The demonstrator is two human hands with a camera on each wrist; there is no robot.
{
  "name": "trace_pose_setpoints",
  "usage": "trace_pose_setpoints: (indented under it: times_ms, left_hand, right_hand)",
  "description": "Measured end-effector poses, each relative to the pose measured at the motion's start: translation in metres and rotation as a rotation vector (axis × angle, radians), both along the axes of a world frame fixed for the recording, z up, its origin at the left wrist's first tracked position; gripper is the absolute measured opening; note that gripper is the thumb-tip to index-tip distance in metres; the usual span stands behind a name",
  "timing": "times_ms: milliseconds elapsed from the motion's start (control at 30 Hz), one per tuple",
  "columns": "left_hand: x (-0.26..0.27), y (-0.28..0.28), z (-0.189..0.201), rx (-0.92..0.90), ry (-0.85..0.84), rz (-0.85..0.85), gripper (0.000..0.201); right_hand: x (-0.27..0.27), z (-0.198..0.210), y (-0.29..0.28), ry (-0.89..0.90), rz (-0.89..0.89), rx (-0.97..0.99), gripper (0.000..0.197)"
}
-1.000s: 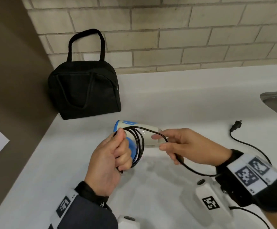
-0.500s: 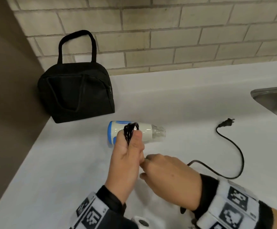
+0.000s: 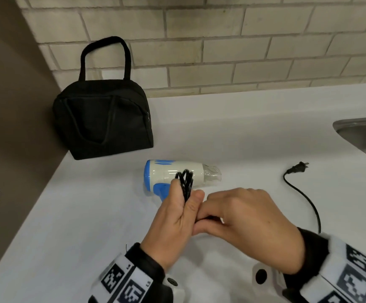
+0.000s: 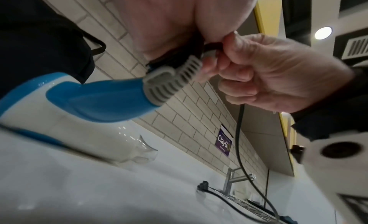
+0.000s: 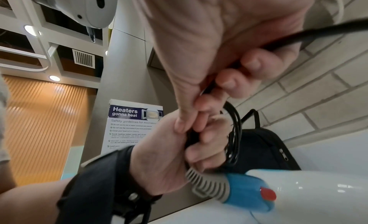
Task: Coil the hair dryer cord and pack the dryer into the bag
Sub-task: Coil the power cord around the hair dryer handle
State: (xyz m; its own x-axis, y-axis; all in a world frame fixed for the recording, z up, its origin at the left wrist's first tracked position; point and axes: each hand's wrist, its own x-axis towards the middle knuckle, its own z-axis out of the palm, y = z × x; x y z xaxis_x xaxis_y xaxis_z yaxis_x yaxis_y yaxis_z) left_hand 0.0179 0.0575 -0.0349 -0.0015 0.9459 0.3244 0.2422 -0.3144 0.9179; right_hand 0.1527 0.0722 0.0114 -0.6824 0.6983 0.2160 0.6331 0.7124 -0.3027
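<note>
Two hands grip cord (image 3: 185,181) | dryer (image 3: 177,173) mid-counter | bag (image 3: 103,121) at wall

head view: looks down and forward over the counter (image 3: 90,215). left wrist view: low, close, facing right toward the faucet (image 4: 229,185). right wrist view: low, close, facing left. all share the dryer (image 3: 177,173).

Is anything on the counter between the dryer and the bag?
Nothing visible: bare counter separates the dryer from the bag. The bag looks zipped shut, though, and uncoiled cord trails right.
</note>
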Motion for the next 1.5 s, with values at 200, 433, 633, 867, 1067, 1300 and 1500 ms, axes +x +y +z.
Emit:
trace_pose_setpoints:
  times_ms: [200,433,633,867,1067,1300,1500]
  left_hand:
    - [-0.004,-0.003,0.003,-0.171,-0.239,-0.122,0.038]
    - [-0.016,-0.001,0.010,-0.279,-0.387,-0.198,0.036]
    - [-0.014,0.000,0.017,-0.400,-0.641,-0.112,0.047]
    - [-0.013,0.003,0.018,-0.281,-0.861,-0.152,0.030]
    - [-0.004,0.004,0.010,-0.161,-0.497,-0.088,0.026]
    - [0.009,0.003,0.000,-0.005,-0.185,-0.114,0.011]
    - [0.008,0.000,0.000,-0.027,-0.088,-0.090,0.015]
  right_hand:
    - [0.014,0.016,0.026,0.225,0.059,-0.259,0.019]
    - [0.031,0.020,0.057,0.389,0.000,-0.241,0.013]
    - [0.008,-0.009,0.056,0.110,-0.276,0.108,0.051]
    - [-0.013,-0.052,0.027,-0.275,-0.060,-0.133,0.069]
    - [-0.015,-0.053,0.001,-0.340,0.017,-0.084,0.041]
    - [-0.006,-0.028,-0.006,-0.195,0.012,-0.065,0.037]
    - [0.009,-0.003,-0.008,-0.144,0.057,-0.243,0.017]
